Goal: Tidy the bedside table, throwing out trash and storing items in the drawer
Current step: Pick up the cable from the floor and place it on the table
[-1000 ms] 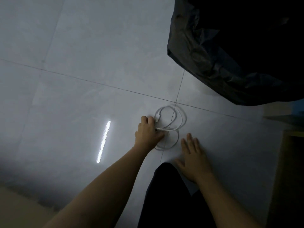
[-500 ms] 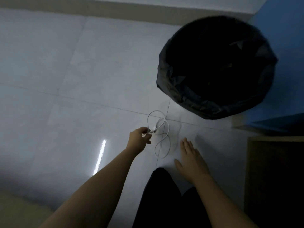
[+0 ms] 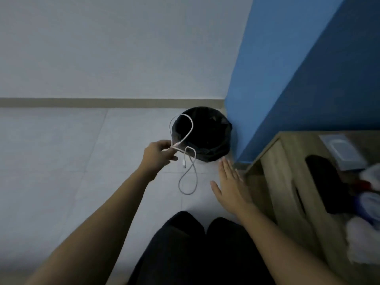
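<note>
My left hand (image 3: 158, 156) pinches a white charging cable (image 3: 190, 171), which hangs in loops above the tiled floor, one loop rising in front of the bin. The black-lined trash bin (image 3: 207, 138) stands just beyond, by the blue wall. My right hand (image 3: 230, 186) is flat and empty, fingers together and extended, hovering low beside the wooden bedside table (image 3: 287, 182). On the table top lie a black item (image 3: 324, 177), a clear flat case (image 3: 341, 151) and white crumpled things (image 3: 362, 243), all blurred.
The blue wall (image 3: 298, 79) rises behind the table and bin. A grey wall with a skirting board (image 3: 102, 102) runs across the back. My dark-trousered knees (image 3: 195, 243) are at the bottom centre. Pale floor tiles (image 3: 61, 161) spread to the left.
My left hand has lifted the cable off the floor. The view has risen and pulled back, bringing the wall and bedside table into sight. My right hand has come off the floor.
</note>
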